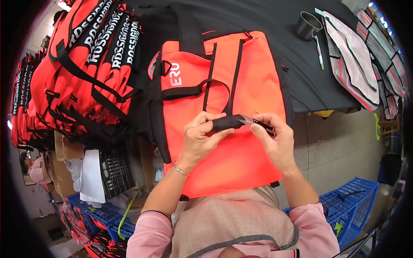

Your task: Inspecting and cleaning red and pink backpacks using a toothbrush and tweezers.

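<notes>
A bright orange-red bag point(254, 159) with black trim lies flat before me, its lower edge against my apron. My left hand point(198, 136) pinches a folded black strap piece point(226, 123) above the bag's middle. In my right hand point(277, 139) is a small pair of thread snips point(260, 123), black-handled with metal blades. Their tips meet the right end of the black piece; the exact contact is too small to make out. From that piece a thin black webbing strap point(183, 91) loops up and left across the bag. My fingers partly hide the snips.
Stacked red and black bags point(94, 64) rise at the left. On the black-covered table point(275, 21) stand a metal cup point(309, 26) and a toothbrush-like tool point(319, 53). Grey-pink bag panels point(350, 56) lie far right. Blue crates point(355, 202) flank me below.
</notes>
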The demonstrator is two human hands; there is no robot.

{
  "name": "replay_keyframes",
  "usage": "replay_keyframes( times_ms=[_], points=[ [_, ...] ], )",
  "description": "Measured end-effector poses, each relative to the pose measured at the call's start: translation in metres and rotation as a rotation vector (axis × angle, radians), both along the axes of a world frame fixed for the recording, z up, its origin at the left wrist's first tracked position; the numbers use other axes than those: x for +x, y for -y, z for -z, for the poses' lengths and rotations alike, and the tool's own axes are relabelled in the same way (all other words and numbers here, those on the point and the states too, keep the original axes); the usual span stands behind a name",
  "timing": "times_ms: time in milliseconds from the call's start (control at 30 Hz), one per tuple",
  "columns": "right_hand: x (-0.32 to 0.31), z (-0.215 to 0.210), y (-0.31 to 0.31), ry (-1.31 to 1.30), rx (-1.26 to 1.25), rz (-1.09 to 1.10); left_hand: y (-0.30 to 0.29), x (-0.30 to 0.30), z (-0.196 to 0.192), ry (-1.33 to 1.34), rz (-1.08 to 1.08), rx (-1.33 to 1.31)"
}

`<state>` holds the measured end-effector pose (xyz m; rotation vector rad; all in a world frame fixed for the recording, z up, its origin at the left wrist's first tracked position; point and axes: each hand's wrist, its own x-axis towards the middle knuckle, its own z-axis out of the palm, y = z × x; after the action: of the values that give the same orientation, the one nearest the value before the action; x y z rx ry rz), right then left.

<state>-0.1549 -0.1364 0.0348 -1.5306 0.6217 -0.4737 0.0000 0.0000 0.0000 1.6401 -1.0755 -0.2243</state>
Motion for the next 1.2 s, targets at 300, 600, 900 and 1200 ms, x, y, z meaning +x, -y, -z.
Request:
replay_keyframes(
  times_ms=[300, 600, 900, 1200],
  points=[
    [0.009, 0.017, -0.006, 0.028, -0.422, 0.046, 0.002, 0.002, 0.003, 0.02, -0.012, -0.007],
    [0.006, 0.017, -0.002, -0.015, -0.308, 0.029, 0.001, 0.001, 0.006, -0.002, 0.016, 0.0],
    [0.007, 0.021, 0.008, -0.013, -0.372, -0.07, 0.002, 0.002, 0.009, -0.08, 0.064, 0.019],
    [0.004, 0.02, 0.01, -0.016, -0.357, -0.098, -0.001, 0.0, 0.008, -0.084, 0.051, 0.03]
  ],
)
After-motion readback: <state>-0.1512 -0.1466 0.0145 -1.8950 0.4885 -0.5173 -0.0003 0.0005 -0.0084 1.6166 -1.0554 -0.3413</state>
